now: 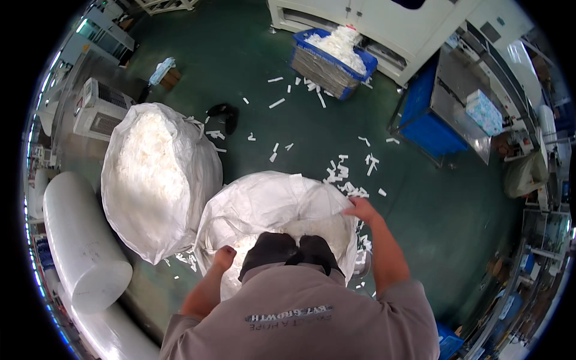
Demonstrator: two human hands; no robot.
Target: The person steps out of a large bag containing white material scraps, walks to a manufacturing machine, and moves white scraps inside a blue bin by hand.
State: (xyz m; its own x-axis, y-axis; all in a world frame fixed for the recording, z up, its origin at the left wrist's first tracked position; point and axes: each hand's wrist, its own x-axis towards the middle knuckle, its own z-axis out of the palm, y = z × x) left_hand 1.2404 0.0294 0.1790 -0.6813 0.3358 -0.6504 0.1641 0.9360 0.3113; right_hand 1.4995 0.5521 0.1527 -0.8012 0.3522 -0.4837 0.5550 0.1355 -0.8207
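The person is leaning over a large white sack (264,195), which is spreading between and ahead of both hands, with its rim sagging in loose folds. The right hand (361,209) is gripping the rim on its far right side, with thumb and fingers closing on the fabric. The left hand (225,258) is curling into a narrow, fist-like shape at the left part of the opening; whether it is pinching a fold of fabric cannot be told from this angle. Pale loose material is showing inside the sack beside the left hand. The person's dark trousers (267,249) are showing between the two hands, overlapping the opening.

A second white sack (201,165) is standing beyond and to the left of the left hand, filled with pale material. Large white rolls (81,234) are lying farther to the left of the same hand. White strips (339,171) are scattering over the green floor (438,210), some lying just beyond the right hand. Well ahead of both hands, a blue crate (345,91) is holding a heap of white scrap (339,45). Ahead and to the right of the right hand, a metal surface (453,75) is carrying a patterned package (483,113).
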